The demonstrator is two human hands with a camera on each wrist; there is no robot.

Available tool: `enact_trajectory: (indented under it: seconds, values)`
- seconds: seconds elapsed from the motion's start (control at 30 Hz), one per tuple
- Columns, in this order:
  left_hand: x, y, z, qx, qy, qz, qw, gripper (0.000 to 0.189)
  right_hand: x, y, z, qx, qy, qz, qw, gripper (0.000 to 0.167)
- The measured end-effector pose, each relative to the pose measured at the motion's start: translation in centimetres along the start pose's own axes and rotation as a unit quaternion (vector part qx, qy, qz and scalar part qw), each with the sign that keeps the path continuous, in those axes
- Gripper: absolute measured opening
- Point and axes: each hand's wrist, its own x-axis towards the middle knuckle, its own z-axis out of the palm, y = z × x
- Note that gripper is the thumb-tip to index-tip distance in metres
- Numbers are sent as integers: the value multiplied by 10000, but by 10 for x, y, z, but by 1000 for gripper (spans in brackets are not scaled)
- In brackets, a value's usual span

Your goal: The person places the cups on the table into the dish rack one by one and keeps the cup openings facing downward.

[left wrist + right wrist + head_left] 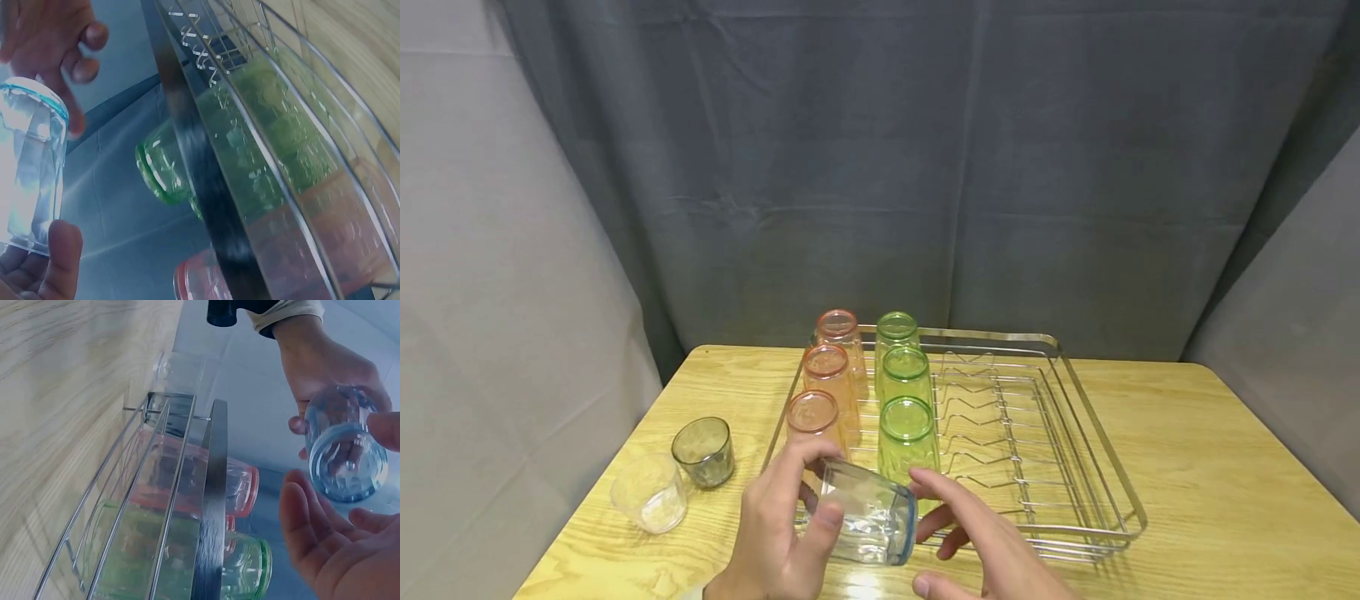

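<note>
My left hand grips a clear, blue-tinted drinking glass tilted on its side in front of the dish rack. The glass's thick blue base faces my right hand. That hand's fingers are spread and loosely bent close to the base; whether a fingertip touches it, I cannot tell. In the right wrist view the round base of the glass shows between the two hands. Upside down in the rack stand a row of orange-pink glasses and a row of green glasses.
On the wooden table, left of the rack, a smoky grey-green cup stands next to a clear cup. Wavy wire dividers run along the rack's middle. A dark grey curtain hangs behind the table.
</note>
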Motion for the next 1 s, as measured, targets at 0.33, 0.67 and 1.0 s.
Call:
enact_trajectory:
  seconds: [0.33,0.67,1.0]
  values:
    - [-3,2,15,-184,-58,209,9996,37,5,0,5,-149,297,-286,9990,78]
    - [-7,4,13,169,-353,1,9992,43,9,-4,-1,-361,145,-61,9992,72]
    - [0,-18,-15,536,180,-790,9953,30,3,-7,-31,-1052,607,157,9925,77]
